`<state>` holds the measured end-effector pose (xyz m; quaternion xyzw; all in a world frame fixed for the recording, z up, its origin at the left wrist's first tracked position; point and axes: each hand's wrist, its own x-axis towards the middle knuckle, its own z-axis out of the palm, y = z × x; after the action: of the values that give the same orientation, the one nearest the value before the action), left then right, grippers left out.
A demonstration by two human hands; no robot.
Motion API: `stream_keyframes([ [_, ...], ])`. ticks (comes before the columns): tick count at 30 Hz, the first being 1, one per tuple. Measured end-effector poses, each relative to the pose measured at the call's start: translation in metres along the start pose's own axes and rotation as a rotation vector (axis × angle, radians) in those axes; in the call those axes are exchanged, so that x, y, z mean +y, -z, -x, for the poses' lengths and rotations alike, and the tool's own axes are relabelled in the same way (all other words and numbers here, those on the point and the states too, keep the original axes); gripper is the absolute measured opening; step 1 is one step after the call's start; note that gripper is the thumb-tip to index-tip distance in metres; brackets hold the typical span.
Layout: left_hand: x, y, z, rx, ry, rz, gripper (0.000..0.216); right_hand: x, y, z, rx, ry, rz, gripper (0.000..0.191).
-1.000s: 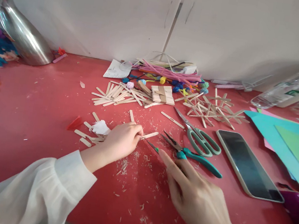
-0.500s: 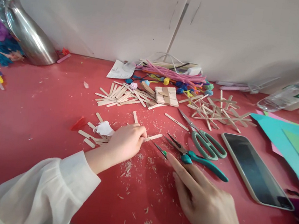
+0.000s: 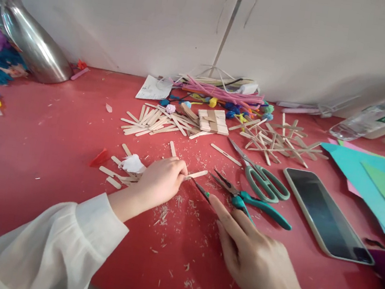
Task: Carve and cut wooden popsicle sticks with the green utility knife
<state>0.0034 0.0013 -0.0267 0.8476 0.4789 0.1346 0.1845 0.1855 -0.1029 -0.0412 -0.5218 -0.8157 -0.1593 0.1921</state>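
My left hand (image 3: 160, 178) is closed and pins a wooden craft stick (image 3: 198, 174) near the red table top, the stick's far end jutting out to the right. In my right hand (image 3: 257, 253) is a craft knife (image 3: 201, 189) with a thin dark blade and a bit of green. The index finger stretches along it, and most of the handle is hidden. The blade's tip is at the stick, close to my left fingertips; whether it touches cannot be made out. Wood shavings (image 3: 163, 215) lie scattered below both hands.
Teal-handled pliers (image 3: 266, 208), green scissors (image 3: 266, 182) and a phone (image 3: 326, 215) lie to the right. Farther back are loose craft sticks (image 3: 154, 122), a banded bundle (image 3: 214, 121) and pink pipe cleaners (image 3: 222, 92). A steel jug (image 3: 36, 39) stands at the left.
My right hand and the craft knife have come slightly left and up, bringing the blade closer to the stick. My left hand keeps its hold; the whole view has shifted a little.
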Motion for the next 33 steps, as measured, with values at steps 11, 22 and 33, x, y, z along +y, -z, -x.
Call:
stream_keyframes([
  [11,0.0021,0.0016,0.0017,0.002,0.041,0.008,0.012,-0.0062,-0.0012,0.0029,-0.015,0.000,-0.018,0.045],
  [22,0.0027,0.0018,0.0007,-0.004,0.049,0.020,0.011,-0.0029,-0.0011,0.0072,-0.022,-0.097,-0.199,0.036],
  [33,0.0010,-0.0007,0.0009,0.001,-0.019,-0.001,0.014,-0.0028,-0.0020,0.0061,-0.026,-0.081,-0.151,0.041],
])
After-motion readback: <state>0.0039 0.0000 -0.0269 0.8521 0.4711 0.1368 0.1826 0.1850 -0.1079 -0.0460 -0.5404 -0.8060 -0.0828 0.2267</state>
